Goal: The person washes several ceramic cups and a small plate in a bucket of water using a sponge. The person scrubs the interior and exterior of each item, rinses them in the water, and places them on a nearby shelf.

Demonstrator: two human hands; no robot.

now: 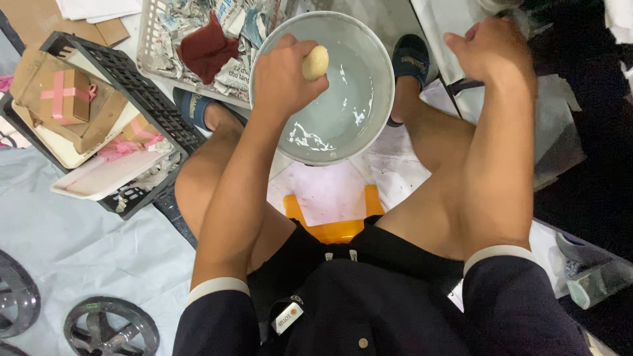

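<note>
fig.: head view, seated person looking down between own knees. left hand (pixel 285 79) is curled into a loose fist, thumb and fingers pinching a small pale yellow egg-shaped lump (pixel 316 62); the lump sticks out of the fist on the thumb side, long axis running roughly up-right in the frame, w/ about half of it hidden by the fingers. it hangs directly over the grey round basin (pixel 379 99), above the inner wall near the rim's upper-left, not touching the liquid as far as can be told. so the basin lies straight below and slightly right of the left hand; left hand is much the nearer of the two.

right hand (pixel 491 49) is off past the basin's right rim, fingers curled inward; what it grips, if anything, cannot be told from this angle.

the lump: smooth, matte, cream-yellow, rounded end, no visible marks. basin holds shallow cloudy water w/ white streaks and flecks on the bottom.

surroundings: orange stool (pixel 333 217) under the person, blue slippers either side of the basin, white basket (pixel 153 49) of crumpled newsprint w/ a dark red cloth (pixel 208 47) at top, black crate (pixel 128 82) w/ a brown box tied in pink ribbon (pixel 64 95) at left.
</note>
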